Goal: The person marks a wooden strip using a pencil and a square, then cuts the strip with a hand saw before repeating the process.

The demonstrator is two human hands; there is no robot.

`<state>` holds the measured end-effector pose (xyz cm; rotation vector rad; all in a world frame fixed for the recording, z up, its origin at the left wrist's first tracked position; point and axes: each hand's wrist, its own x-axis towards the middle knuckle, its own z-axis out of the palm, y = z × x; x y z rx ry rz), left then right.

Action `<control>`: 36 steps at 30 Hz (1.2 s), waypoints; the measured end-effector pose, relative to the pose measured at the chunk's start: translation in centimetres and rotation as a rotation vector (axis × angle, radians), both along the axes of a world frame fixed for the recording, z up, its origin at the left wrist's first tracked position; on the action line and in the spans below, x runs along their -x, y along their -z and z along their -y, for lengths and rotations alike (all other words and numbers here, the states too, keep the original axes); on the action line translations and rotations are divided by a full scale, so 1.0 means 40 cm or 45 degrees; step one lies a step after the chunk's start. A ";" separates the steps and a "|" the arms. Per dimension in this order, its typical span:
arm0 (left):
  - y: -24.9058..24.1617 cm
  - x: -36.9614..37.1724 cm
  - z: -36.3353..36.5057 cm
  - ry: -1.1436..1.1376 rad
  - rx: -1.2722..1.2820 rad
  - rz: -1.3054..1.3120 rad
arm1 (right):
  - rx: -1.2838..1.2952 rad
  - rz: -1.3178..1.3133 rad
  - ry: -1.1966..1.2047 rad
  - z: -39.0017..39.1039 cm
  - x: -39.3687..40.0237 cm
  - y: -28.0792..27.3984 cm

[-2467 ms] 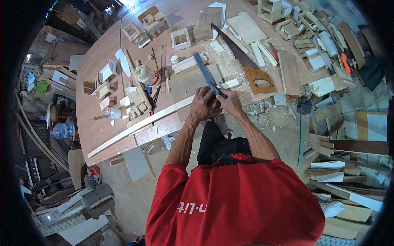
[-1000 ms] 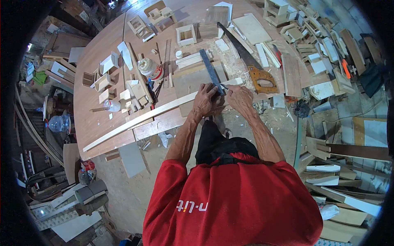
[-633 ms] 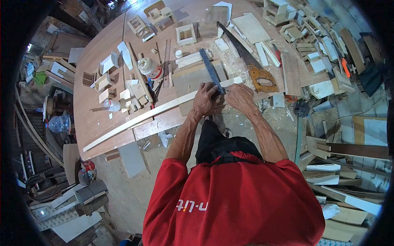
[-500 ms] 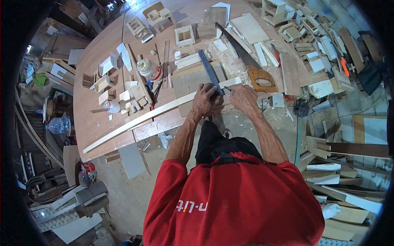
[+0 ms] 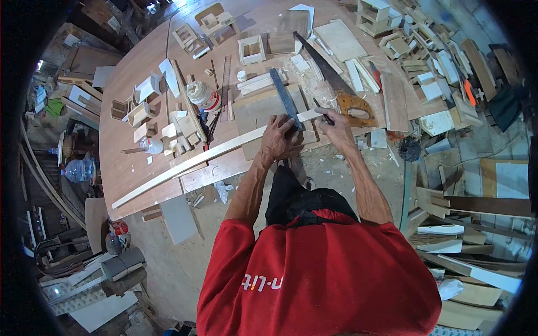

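A long pale wood strip [image 5: 190, 162] lies slantwise along the near edge of the wooden table [image 5: 134, 173]. Across its right part rests a dark metal square [image 5: 284, 95]. My left hand [image 5: 277, 134] is closed over the lower end of the square and the strip, pressing both together. Just to the right, my right hand [image 5: 336, 126] is closed round a thin dark marking tool [image 5: 323, 115], its tip pointing up and left above the strip's end. A flat board [image 5: 252, 115] lies under the strip.
A handsaw [image 5: 353, 106] lies beyond my right hand among shavings. Left of the board stand a glue jar [image 5: 203, 96] and small wooden box pieces [image 5: 147, 88]. Wood offcuts [image 5: 431, 84] are heaped at the right.
My right hand has lifted slightly and turned, so the marking tool now points up and away from the square. My left hand and the square have barely moved.
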<state>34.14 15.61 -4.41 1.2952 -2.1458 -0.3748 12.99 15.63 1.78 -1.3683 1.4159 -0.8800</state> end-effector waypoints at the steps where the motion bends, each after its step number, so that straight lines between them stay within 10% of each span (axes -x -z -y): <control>1: 0.001 0.000 0.002 0.001 0.002 -0.003 | 0.002 0.000 -0.002 -0.006 -0.002 0.000; 7: -0.001 -0.003 -0.001 0.001 -0.047 0.006 | 0.120 0.326 0.210 -0.004 -0.024 0.022; 12: 0.001 -0.001 0.001 0.000 -0.066 0.023 | 0.349 -0.352 0.188 0.008 -0.021 0.042; 36: -0.002 -0.005 0.001 0.010 -0.049 0.022 | 0.515 -0.148 0.074 -0.005 -0.071 0.060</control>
